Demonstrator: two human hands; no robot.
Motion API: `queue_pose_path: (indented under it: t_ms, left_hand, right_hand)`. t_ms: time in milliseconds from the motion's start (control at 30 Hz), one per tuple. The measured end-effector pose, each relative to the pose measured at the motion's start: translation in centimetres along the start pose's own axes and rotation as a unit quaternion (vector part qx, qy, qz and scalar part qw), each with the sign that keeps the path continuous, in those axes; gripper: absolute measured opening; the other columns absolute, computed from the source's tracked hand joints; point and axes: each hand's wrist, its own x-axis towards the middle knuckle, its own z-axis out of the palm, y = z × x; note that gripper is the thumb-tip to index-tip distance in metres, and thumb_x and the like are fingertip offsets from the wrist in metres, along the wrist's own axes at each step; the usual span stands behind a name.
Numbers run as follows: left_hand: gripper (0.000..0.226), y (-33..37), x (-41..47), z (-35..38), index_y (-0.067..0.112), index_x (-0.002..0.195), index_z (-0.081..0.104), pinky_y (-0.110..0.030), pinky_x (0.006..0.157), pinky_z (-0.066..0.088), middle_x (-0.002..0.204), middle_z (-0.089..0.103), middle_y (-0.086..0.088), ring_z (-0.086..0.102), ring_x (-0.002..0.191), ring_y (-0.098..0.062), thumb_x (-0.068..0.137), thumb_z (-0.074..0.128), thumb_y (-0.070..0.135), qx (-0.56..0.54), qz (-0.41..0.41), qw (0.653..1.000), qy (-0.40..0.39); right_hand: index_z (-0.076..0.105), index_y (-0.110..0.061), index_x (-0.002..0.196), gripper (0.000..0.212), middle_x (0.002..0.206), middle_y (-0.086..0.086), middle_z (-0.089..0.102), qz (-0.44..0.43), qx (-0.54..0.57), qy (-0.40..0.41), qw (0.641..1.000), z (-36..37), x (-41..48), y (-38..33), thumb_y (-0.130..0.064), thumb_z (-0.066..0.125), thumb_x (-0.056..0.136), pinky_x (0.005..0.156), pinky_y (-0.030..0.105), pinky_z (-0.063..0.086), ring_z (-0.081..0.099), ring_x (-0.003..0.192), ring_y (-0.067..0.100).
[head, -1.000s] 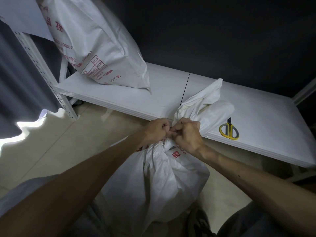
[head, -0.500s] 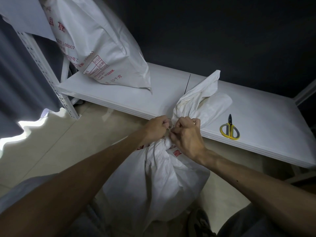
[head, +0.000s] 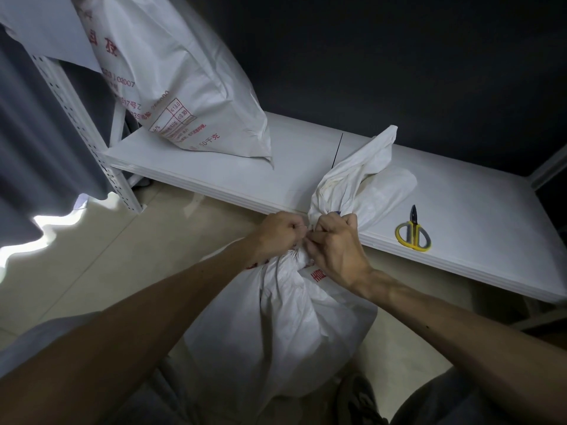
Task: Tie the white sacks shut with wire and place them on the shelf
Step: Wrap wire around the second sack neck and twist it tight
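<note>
Left hand (head: 280, 233), right hand (head: 336, 245), sack (head: 276, 326) unmoved

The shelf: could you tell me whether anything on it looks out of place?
Mildly: the yellow-handled scissors lie loose near the shelf's front edge, where sacks belong, and the printed sack leans tilted at the left end. Nothing spilled.

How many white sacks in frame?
2. One sack leans on the shelf, upper left. The other sack stands on the floor, neck gripped by left hand and right hand. White sheet top left may be a third.
</note>
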Motion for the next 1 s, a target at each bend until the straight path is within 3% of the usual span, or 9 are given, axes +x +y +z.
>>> queue_pose_path:
  t_ms: [200, 333, 433, 567, 667, 767, 867, 933, 1000]
  left_hand:
    - [0.043, 1.2, -0.2, -0.4, 0.021, 0.052, 0.036, -0.028, 0.057, 0.028, 0.049, 0.037, 0.005, 0.037, 0.059, -0.02, 0.083, 0.058, 0.003, 0.088, 0.074, 0.99, 0.082]
    - [0.033, 1.3, -0.4, -0.7, 0.017, 0.058, 0.044, -0.028, 0.055, 0.027, 0.052, 0.04, 0.004, 0.039, 0.061, -0.02, 0.086, 0.058, 0.005, 0.091, 0.083, 0.989, 0.077]
    - [0.035, 1.2, -0.5, -0.9, 0.021, 0.059, 0.044, -0.023, 0.054, 0.032, 0.055, 0.044, 0.007, 0.041, 0.058, -0.012, 0.09, 0.057, 0.011, 0.081, 0.072, 0.993, 0.054]
    - [0.039, 1.3, -0.8, -1.0, 0.027, 0.059, 0.041, -0.027, 0.06, 0.034, 0.058, 0.047, 0.009, 0.045, 0.064, -0.016, 0.091, 0.055, 0.01, 0.076, 0.069, 0.993, 0.055]
    - [0.043, 1.6, -1.0, -0.8, 0.026, 0.056, 0.038, -0.026, 0.058, 0.031, 0.055, 0.044, 0.011, 0.042, 0.06, -0.011, 0.089, 0.054, 0.003, 0.072, 0.075, 0.991, 0.081]
    - [0.035, 1.8, -1.4, -0.8, 0.015, 0.057, 0.041, -0.015, 0.05, 0.029, 0.052, 0.038, 0.009, 0.037, 0.057, -0.014, 0.083, 0.053, -0.005, 0.086, 0.101, 0.987, 0.091]
    - [0.03, 1.8, -1.5, -0.8, 0.011, 0.061, 0.045, -0.012, 0.05, 0.031, 0.052, 0.039, 0.002, 0.036, 0.057, -0.017, 0.085, 0.053, -0.005, 0.104, 0.116, 0.985, 0.073]
    - [0.032, 1.7, -1.5, -0.8, 0.015, 0.062, 0.045, -0.01, 0.05, 0.031, 0.052, 0.041, 0.01, 0.038, 0.053, -0.011, 0.088, 0.053, -0.001, 0.09, 0.105, 0.987, 0.081]
    - [0.029, 1.6, -1.3, -0.9, 0.015, 0.065, 0.047, -0.012, 0.051, 0.031, 0.056, 0.046, 0.013, 0.043, 0.058, -0.011, 0.091, 0.054, 0.004, 0.071, 0.085, 0.99, 0.089]
  right_hand:
    - [0.065, -0.014, 0.057, 0.027, 0.072, -0.001, 0.045, 0.008, 0.023, 0.033, 0.999, -0.3, 0.3, -0.3, -0.025, 0.06, 0.081, 0.073, 0.028, 0.017, 0.04, 0.074, 0.014]
    - [0.068, -0.015, 0.059, 0.021, 0.074, -0.001, 0.044, 0.018, 0.016, 0.027, 0.999, -0.5, 0.2, -0.2, -0.021, 0.066, 0.079, 0.072, 0.033, 0.026, 0.043, 0.075, 0.015]
    - [0.076, -0.019, 0.07, 0.012, 0.078, -0.002, 0.047, 0.061, 0.021, 0.009, 0.998, -0.5, 0.3, -0.2, -0.022, 0.072, 0.081, 0.075, 0.027, 0.018, 0.048, 0.079, 0.017]
    - [0.079, -0.02, 0.079, 0.005, 0.08, -0.003, 0.049, 0.083, 0.094, -0.005, 0.992, -0.4, 0.7, -0.3, -0.019, 0.074, 0.08, 0.078, 0.024, 0.017, 0.049, 0.083, 0.015]
    - [0.077, -0.017, 0.07, 0.008, 0.08, -0.008, 0.045, 0.114, 0.098, -0.012, 0.989, -0.3, 0.9, -0.2, -0.02, 0.079, 0.077, 0.074, 0.025, 0.015, 0.044, 0.086, 0.013]
    - [0.072, -0.015, 0.063, 0.016, 0.083, -0.01, 0.039, 0.172, 0.062, -0.028, 0.983, -0.1, 1.1, -0.2, -0.021, 0.08, 0.075, 0.071, 0.025, 0.014, 0.031, 0.089, 0.01]
    - [0.073, -0.018, 0.066, 0.015, 0.093, -0.007, 0.037, 0.197, 0.072, -0.045, 0.977, -0.2, 0.4, -0.3, -0.026, 0.08, 0.076, 0.076, 0.017, 0.016, 0.028, 0.093, 0.011]
    - [0.075, -0.023, 0.074, 0.009, 0.1, -0.006, 0.036, 0.203, 0.092, -0.039, 0.974, -0.3, 0.2, -0.3, -0.029, 0.081, 0.076, 0.084, 0.022, 0.019, 0.03, 0.1, 0.011]
    - [0.074, -0.028, 0.085, 0.016, 0.104, -0.006, 0.034, 0.214, 0.115, -0.016, 0.97, -0.3, 0.3, -0.4, -0.032, 0.083, 0.073, 0.092, 0.028, 0.028, 0.034, 0.105, 0.012]
